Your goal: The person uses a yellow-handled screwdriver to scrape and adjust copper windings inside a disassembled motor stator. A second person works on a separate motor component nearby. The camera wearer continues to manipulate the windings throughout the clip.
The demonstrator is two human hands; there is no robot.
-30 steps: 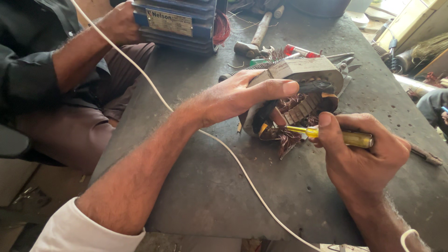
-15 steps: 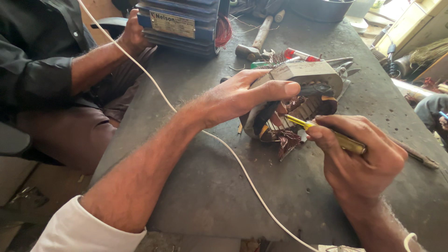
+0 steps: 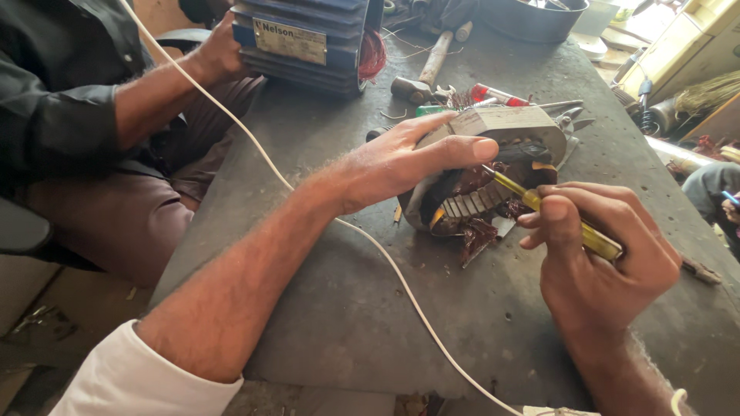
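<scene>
From my seat I see the left hand [image 3: 401, 158] laid flat over the grey motor stator [image 3: 493, 166], fingers stretched along its outer shell and the thumb pressing its near side, so it is steadying the part rather than closing round it; the stator lies on its side toward the far middle of the dark worktable [image 3: 347, 308], its open bore turned toward me, with reddish-brown copper windings [image 3: 478, 231] spilling out at the lower edge. My right hand [image 3: 601, 254] is curled tight about a yellow-handled screwdriver [image 3: 586, 235], thumb and forefinger pinching the shaft; its tip reaches into the bore among the slots. A white cable [image 3: 370, 239] runs across the table beneath my left forearm. Farther back lie a hammer [image 3: 422, 73] and a blue finned motor housing [image 3: 308, 42]; another person's hand [image 3: 220, 50] rests against that housing at its left side.
</scene>
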